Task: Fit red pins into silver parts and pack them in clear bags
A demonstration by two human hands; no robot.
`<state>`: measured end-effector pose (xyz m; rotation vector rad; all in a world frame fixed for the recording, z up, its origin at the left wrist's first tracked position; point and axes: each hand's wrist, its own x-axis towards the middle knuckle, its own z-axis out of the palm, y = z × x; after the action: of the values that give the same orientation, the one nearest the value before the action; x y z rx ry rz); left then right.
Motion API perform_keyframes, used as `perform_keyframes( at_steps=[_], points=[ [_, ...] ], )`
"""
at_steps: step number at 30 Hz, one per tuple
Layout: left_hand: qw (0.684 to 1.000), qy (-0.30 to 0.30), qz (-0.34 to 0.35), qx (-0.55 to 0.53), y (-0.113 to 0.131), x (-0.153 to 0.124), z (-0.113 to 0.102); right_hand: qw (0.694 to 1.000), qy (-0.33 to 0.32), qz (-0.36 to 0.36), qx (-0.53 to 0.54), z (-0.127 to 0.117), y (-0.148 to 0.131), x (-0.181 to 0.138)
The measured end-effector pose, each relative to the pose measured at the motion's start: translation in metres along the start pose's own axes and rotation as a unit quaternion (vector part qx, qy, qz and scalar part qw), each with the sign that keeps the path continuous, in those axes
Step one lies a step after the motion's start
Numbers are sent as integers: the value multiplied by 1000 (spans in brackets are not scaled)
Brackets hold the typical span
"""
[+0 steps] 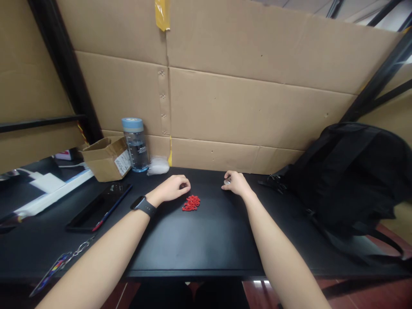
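Note:
A small pile of red, thin looped pieces (191,203) lies on the black table (193,244). Just behind and left of that pile is my left hand (174,187), its fingers curled in towards the thumb. Whatever is inside the curl is dark and too hidden to name. My right hand (237,183), further right and apart from the pile, has thumb and fingers closed around a small, round, shiny clear thing (227,182) at the table top. A dark watch (143,206) is on my left wrist.
At the back left stand an open cardboard box (104,159), a blue-lidded water bottle (137,146) and a white translucent bundle (158,165). A phone (99,207) and a keychain (64,260) lie left. A black backpack (350,176) sits right. A cardboard wall (244,107) closes the back.

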<state>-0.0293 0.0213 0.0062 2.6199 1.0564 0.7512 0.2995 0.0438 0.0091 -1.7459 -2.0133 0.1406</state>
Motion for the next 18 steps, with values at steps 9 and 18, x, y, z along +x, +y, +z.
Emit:
perform_keyframes(
  at_steps=[9, 18],
  points=[
    [1000, -1, -1, 2, 0, 0, 1, 1000, -8, 4, -4, 3, 1, 1],
    [1000, -3, -10, 6, -1, 0, 1, 1000, -11, 10, 2, 7, 1, 0]
  ],
)
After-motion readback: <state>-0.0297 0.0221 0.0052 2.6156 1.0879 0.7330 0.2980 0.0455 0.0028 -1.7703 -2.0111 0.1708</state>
